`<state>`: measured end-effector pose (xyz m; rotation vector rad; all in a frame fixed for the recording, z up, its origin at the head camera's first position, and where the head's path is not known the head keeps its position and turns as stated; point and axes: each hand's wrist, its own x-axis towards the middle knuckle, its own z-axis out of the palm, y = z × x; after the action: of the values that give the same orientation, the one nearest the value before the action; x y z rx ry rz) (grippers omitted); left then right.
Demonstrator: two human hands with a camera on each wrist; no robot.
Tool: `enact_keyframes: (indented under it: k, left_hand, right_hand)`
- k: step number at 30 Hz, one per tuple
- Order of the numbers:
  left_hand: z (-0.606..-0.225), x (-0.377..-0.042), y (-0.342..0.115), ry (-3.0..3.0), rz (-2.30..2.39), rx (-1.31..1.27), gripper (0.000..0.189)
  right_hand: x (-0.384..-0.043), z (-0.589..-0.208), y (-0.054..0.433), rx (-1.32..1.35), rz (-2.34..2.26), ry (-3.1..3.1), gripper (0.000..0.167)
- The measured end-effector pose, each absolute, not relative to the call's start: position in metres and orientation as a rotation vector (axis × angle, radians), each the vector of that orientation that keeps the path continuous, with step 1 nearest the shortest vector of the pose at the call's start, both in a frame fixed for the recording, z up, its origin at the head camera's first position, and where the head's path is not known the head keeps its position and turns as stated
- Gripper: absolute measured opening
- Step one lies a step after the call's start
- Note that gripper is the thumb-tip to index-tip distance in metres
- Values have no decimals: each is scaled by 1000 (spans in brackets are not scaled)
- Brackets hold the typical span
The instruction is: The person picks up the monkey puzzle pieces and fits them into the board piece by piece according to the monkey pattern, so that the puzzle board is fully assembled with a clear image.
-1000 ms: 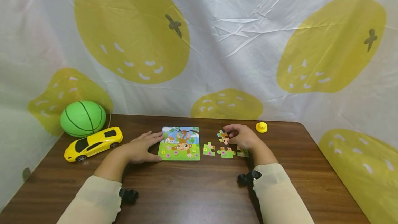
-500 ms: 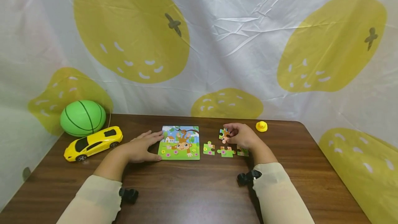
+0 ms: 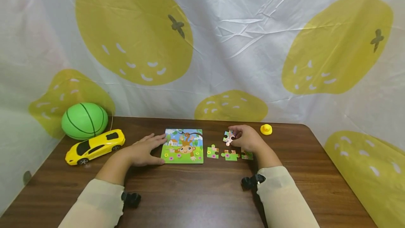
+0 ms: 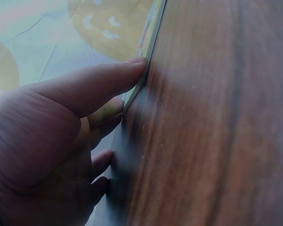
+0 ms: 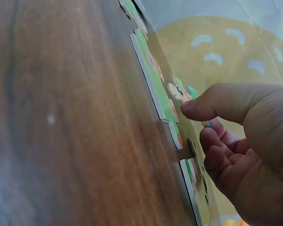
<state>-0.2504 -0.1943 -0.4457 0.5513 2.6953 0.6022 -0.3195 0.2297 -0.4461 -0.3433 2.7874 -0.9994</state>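
A square puzzle board (image 3: 182,146) with a monkey picture lies flat on the table. My left hand (image 3: 143,151) rests at its left side, thumb and straight fingers touching the edge; in the left wrist view the thumb meets the board's rim (image 4: 140,80). Right of the board, my right hand (image 3: 248,139) pinches a jigsaw piece (image 3: 228,137) with part of the monkey on it, also visible beyond the thumb in the right wrist view. Closer to me lie a flowered green piece (image 3: 212,152), another green piece (image 3: 230,155) and a piece partly under the right hand (image 3: 247,154).
A yellow toy car (image 3: 95,147) and a green ball (image 3: 84,120) stand on the left of the brown table (image 3: 186,192). A small yellow rubber duck (image 3: 266,129) sits behind the right hand. A lemon-print curtain (image 3: 218,69) hangs along the table's back.
The piece in my right hand has turned and shifted slightly right and away from me, and its surface now catches the light. My left hand and the board stay in place.
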Motion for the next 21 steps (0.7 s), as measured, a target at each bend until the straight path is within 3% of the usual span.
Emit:
enact_keyframes:
  k: [21]
  left_hand:
    - [-446, -250, -194, 2691, 596, 565, 93]
  right_hand:
    - [-315, -439, 228, -320, -1242, 2710, 47]
